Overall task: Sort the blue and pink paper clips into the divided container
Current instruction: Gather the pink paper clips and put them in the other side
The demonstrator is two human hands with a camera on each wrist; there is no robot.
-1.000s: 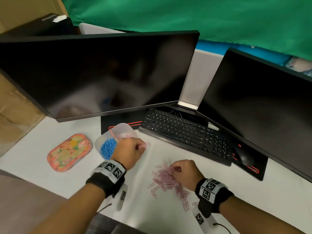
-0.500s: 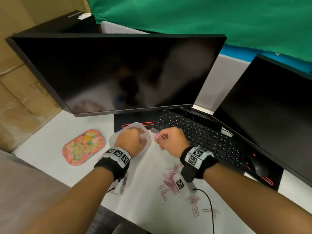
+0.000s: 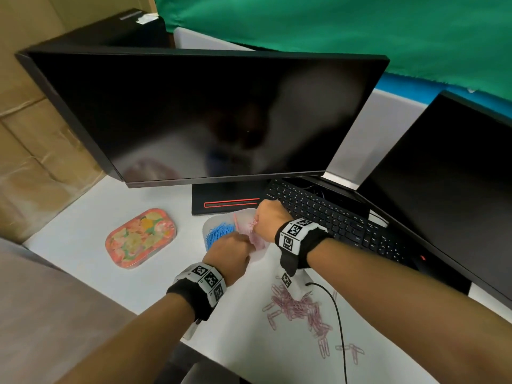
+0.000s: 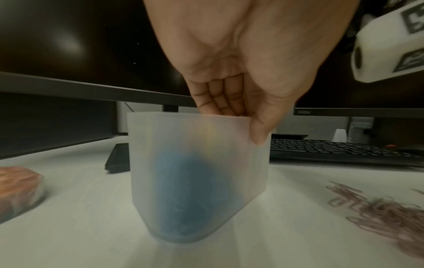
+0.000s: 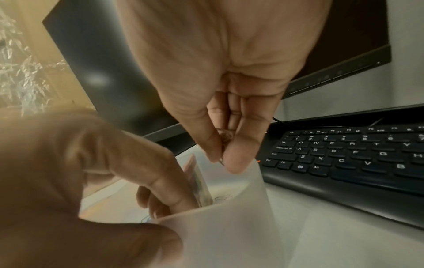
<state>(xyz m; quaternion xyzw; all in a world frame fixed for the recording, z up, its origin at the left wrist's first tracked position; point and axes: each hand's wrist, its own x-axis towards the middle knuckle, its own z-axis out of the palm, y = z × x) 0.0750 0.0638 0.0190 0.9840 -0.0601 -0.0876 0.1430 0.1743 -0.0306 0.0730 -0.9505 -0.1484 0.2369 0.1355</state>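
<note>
A frosted divided container [image 3: 210, 227] [image 4: 199, 174] stands on the white desk, with blue paper clips [image 3: 220, 231] in its left half and pink ones in its right half [image 3: 259, 242]. My left hand [image 3: 231, 252] [image 4: 234, 112] grips the container's near rim, thumb outside and fingers inside. My right hand [image 3: 270, 220] [image 5: 223, 156] hovers over the pink half and pinches pink paper clips [image 5: 226, 135] between thumb and fingers. A loose pile of pink paper clips [image 3: 300, 309] [image 4: 390, 208] lies on the desk to the right, near my right forearm.
A flowered orange lid [image 3: 141, 238] lies left of the container. A black keyboard [image 3: 332, 220] sits just behind and right of it. Two dark monitors [image 3: 210, 115] stand close behind. A black cable [image 3: 339, 322] crosses the pink pile.
My right hand has left the pile with pink clips and moved up and left over the container. My left hand has shifted from the container's side to its near rim.
</note>
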